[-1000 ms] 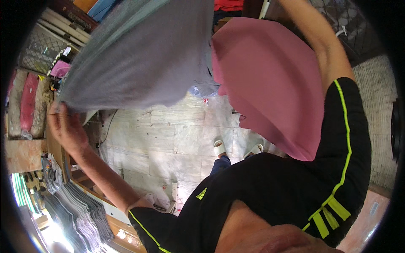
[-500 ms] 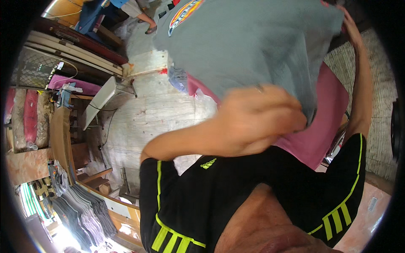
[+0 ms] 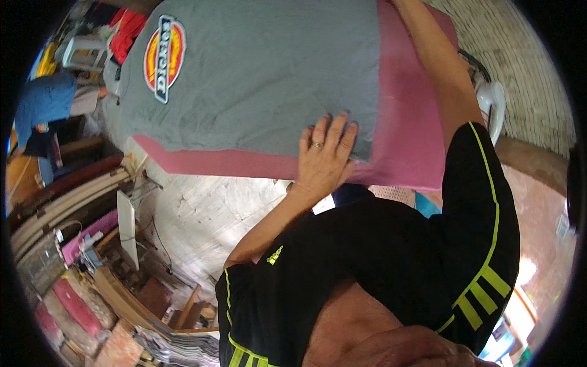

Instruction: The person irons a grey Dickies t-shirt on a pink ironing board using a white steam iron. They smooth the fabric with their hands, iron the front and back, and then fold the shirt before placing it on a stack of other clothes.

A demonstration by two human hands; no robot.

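The left hand point(image 3: 324, 156) lies flat and open, fingers spread, palm down on the near edge of a grey T-shirt point(image 3: 257, 79). It grips nothing; it only presses on the cloth, and a ring shows on one finger. The right arm reaches up along the right side of the view, past the far corner of the shirt, and the right hand is cut off at the top edge, so I cannot tell whether it is open or closed.

The grey T-shirt is spread out smooth, with a round red, yellow and blue badge point(image 3: 164, 58) printed near its far left part. It lies on top of a pink cloth point(image 3: 403, 122), which shows as a band along the shirt's near edge and as a wider strip on its right side. What carries the two cloths is hidden beneath them.

Below, the person's black shirt with yellow-green stripes point(image 3: 391, 269) fills the lower middle. A pale tiled floor point(image 3: 208, 214) shows to the left, and beyond it wooden shelving point(image 3: 122, 287) holds stacked folded fabric. A person in blue point(image 3: 46, 104) stands at the far left.
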